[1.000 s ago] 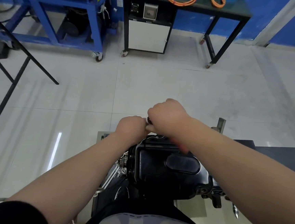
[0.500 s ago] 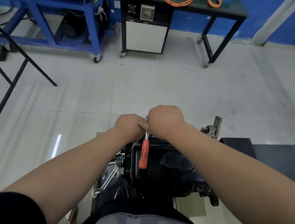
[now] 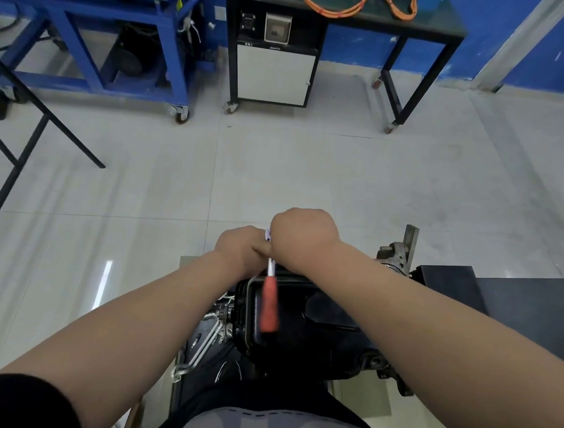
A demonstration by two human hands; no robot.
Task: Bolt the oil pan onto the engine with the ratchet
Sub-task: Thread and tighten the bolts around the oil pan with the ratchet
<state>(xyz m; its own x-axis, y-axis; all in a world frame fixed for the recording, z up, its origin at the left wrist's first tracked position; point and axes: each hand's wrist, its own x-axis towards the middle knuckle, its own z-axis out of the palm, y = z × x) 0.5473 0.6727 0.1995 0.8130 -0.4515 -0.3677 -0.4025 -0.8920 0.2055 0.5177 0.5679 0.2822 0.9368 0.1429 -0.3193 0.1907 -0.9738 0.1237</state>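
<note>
The black oil pan [image 3: 314, 339] sits on the engine just below me. A ratchet with a red handle [image 3: 269, 310] lies across the pan's left part, its steel head at the pan's far edge and the handle pointing back at me. My right hand [image 3: 301, 236] is curled over the ratchet's head and upper shaft. My left hand [image 3: 238, 249] is curled right beside it, thumb against the shaft. No hand is on the red handle. The bolt and socket are hidden under the hands.
Metal tubes [image 3: 200, 346] and engine fittings [image 3: 394, 254] stick out beside the pan. A dark bench [image 3: 521, 303] lies to the right. Across the tiled floor stand a blue wheeled cart [image 3: 95, 27], a black table [image 3: 426, 25] with orange cables, and black stand legs [image 3: 23, 150].
The red handle swung from under my right forearm round to point at me. My right hand shifted up to the ratchet's head. Both hands stay together at the pan's far edge.
</note>
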